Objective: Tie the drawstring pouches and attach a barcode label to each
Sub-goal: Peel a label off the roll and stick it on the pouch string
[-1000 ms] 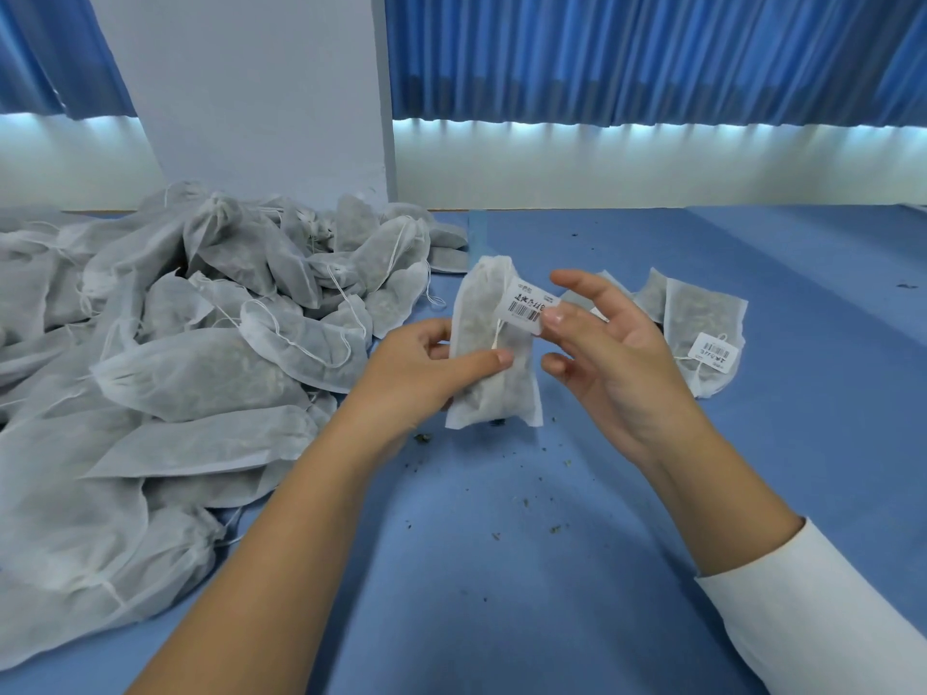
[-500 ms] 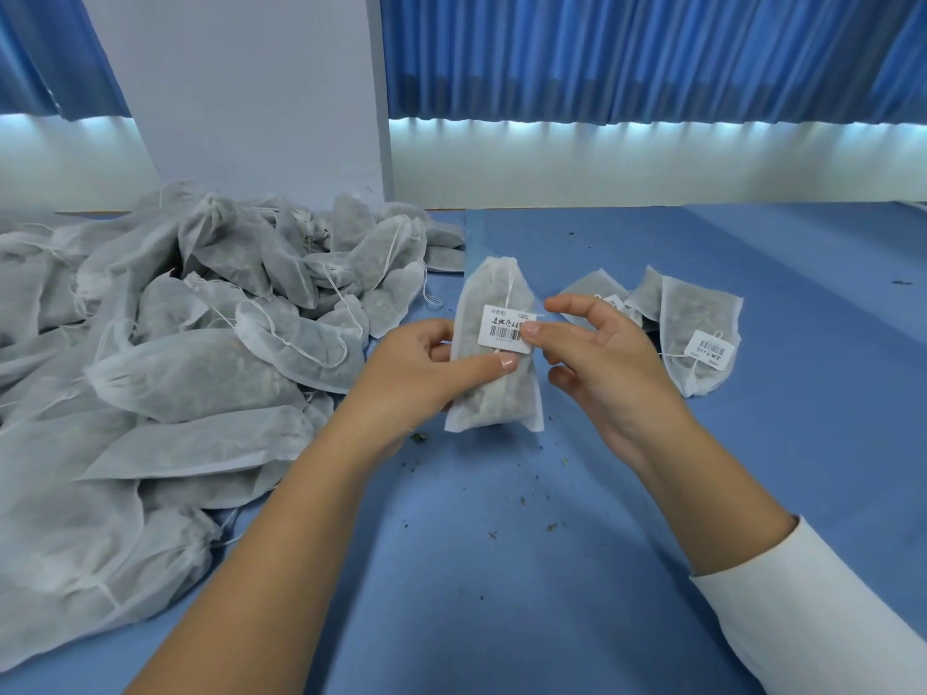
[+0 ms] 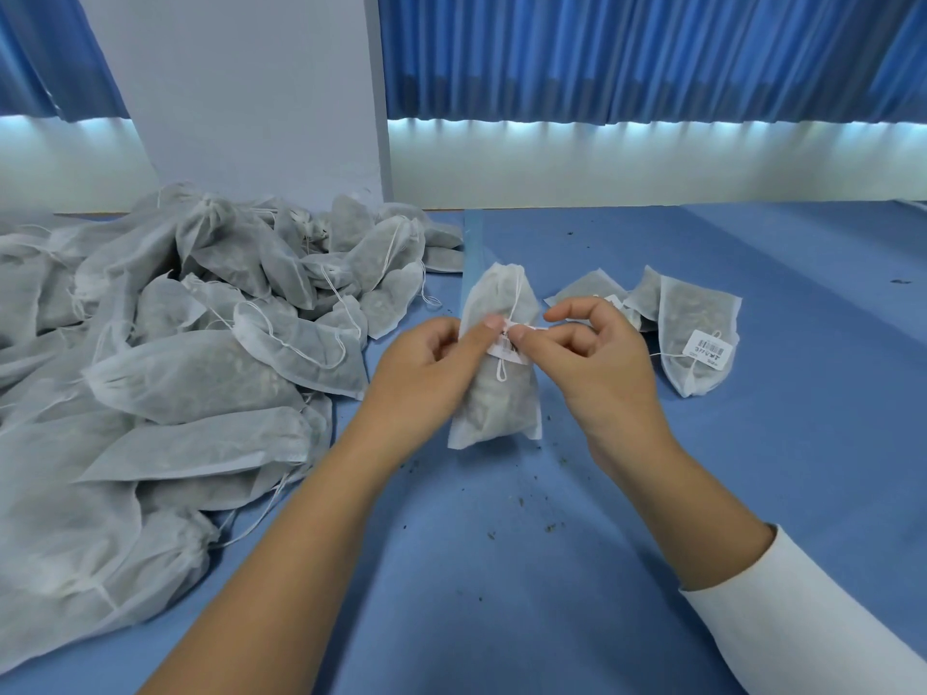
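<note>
Here, the drawstring pouch [image 3: 494, 393] stands at mid-bench between both hands. Its long axis is near vertical, with the gathered mouth pointing up and away and the bottom seam down. The left hand [image 3: 426, 363] grips its side, thumb on the barcode label [image 3: 506, 346]. The right hand [image 3: 597, 358] pinches label and drawstring [image 3: 500, 369]. Keep the string taut and the barcode facing outward on the bench [image 3: 501, 569] side.

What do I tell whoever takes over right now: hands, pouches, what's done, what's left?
Left hand holds the pouch upright, thumb on its label.
Right hand pinches the label by the drawstring.
Done: finished pouches lie to the right, one showing a barcode.
Left: fix this label, then work through the pile on the left, which shows no labels.
</note>
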{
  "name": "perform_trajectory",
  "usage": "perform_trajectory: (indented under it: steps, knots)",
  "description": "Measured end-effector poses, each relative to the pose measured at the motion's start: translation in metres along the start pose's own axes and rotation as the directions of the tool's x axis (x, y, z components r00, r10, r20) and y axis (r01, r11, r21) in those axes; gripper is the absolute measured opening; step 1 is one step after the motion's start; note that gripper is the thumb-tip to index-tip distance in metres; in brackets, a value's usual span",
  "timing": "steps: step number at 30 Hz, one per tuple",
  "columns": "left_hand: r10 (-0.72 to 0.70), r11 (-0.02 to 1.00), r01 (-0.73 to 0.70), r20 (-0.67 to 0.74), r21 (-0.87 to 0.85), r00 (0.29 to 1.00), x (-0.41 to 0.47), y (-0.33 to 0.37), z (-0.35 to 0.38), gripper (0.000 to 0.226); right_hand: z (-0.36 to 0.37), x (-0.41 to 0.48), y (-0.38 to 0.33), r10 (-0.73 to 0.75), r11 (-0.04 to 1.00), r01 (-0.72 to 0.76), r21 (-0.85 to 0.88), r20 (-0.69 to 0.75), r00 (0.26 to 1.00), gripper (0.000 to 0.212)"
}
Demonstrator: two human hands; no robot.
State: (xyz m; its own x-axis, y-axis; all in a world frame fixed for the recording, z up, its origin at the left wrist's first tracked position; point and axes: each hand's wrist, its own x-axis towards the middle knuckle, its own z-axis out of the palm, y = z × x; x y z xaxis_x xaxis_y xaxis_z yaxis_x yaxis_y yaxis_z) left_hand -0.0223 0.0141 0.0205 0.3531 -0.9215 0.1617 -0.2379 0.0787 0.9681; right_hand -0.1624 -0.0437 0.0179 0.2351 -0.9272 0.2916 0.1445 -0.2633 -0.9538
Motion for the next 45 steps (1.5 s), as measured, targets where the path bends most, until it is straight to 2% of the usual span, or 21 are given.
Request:
perform_trajectory:
  steps: [3, 6, 8, 10, 13, 16, 20, 24, 27, 30, 32, 36, 40, 43, 45]
  knots:
    - [0.031, 0.998, -0.026, -0.074, 0.063, 0.997, 0.0, -0.002, 0.004, 0.041, 0.002, -0.001, -0.001, -0.003, 1.0, 0.003, 0.005, -0.022, 1.0, 0.029]
    - [0.072, 0.994, -0.063, -0.096, 0.094, 0.993, -0.001, -0.003, 0.008, 0.042, 0.003, -0.002, 0.0, 0.012, 1.0, -0.01, 0.025, -0.084, 0.996, 0.029]
    - [0.095, 0.99, -0.084, -0.091, 0.115, 0.991, -0.002, -0.002, 0.01, 0.042, 0.003, -0.002, 0.003, 0.012, 0.999, -0.018, -0.037, -0.138, 0.99, 0.03]
    - [0.071, 0.994, -0.063, -0.093, 0.084, 0.993, -0.002, -0.002, 0.009, 0.041, 0.001, 0.0, 0.004, 0.077, 0.994, -0.089, -0.067, -0.163, 0.984, 0.031]
    - [0.031, 0.999, -0.029, -0.088, 0.014, 0.996, -0.002, 0.0, 0.006, 0.033, -0.002, 0.003, 0.0, 0.259, 0.965, -0.258, 0.042, -0.021, 0.966, 0.021]
    - [0.018, 1.0, -0.017, -0.085, 0.009, 0.996, -0.003, 0.001, 0.008, 0.032, -0.001, 0.002, -0.004, 0.302, 0.945, -0.315, 0.09, 0.133, 0.944, 0.026]
    - [0.017, 1.0, -0.016, -0.101, 0.013, 0.995, -0.004, 0.003, 0.008, 0.036, 0.002, 0.0, -0.005, 0.268, 0.948, -0.296, 0.118, 0.209, 0.94, 0.032]
    - [-0.017, 1.0, 0.016, -0.086, -0.005, 0.996, -0.004, 0.003, 0.008, 0.043, 0.0, 0.001, -0.001, 0.255, 0.958, -0.27, 0.099, 0.143, 0.956, 0.019]
    - [-0.046, 0.999, 0.045, -0.071, -0.014, 0.996, -0.004, 0.003, 0.009, 0.042, -0.002, 0.004, 0.002, 0.256, 0.957, -0.271, 0.107, 0.135, 0.957, 0.018]
    - [-0.061, 0.998, 0.059, -0.102, -0.029, 0.993, -0.002, 0.003, 0.009, 0.043, -0.003, 0.005, 0.002, 0.255, 0.945, -0.289, 0.156, 0.204, 0.945, 0.026]
    - [-0.065, 0.997, 0.06, -0.118, -0.041, 0.991, 0.0, 0.002, 0.008, 0.043, -0.003, 0.004, 0.002, 0.232, 0.947, -0.278, 0.162, 0.254, 0.939, 0.024]
    - [-0.062, 0.998, 0.058, -0.124, -0.034, 0.99, 0.002, 0.0, 0.009, 0.046, -0.002, 0.003, 0.0, 0.242, 0.943, -0.288, 0.17, 0.246, 0.938, 0.022]
    - [-0.108, 0.994, 0.097, -0.222, -0.059, 0.969, 0.006, -0.005, 0.006, 0.052, -0.001, 0.003, 0.001, 0.255, 0.966, -0.257, -0.016, 0.188, 0.948, 0.032]
    - [-0.163, 0.987, 0.154, -0.317, -0.053, 0.934, 0.011, -0.01, 0.001, 0.05, -0.003, 0.002, 0.003, 0.187, 0.982, -0.17, -0.083, 0.273, 0.944, 0.04]
    - [-0.165, 0.986, 0.156, -0.324, -0.051, 0.931, 0.013, -0.013, 0.001, 0.049, -0.004, 0.002, 0.004, 0.161, 0.986, -0.137, -0.091, 0.361, 0.919, 0.035]
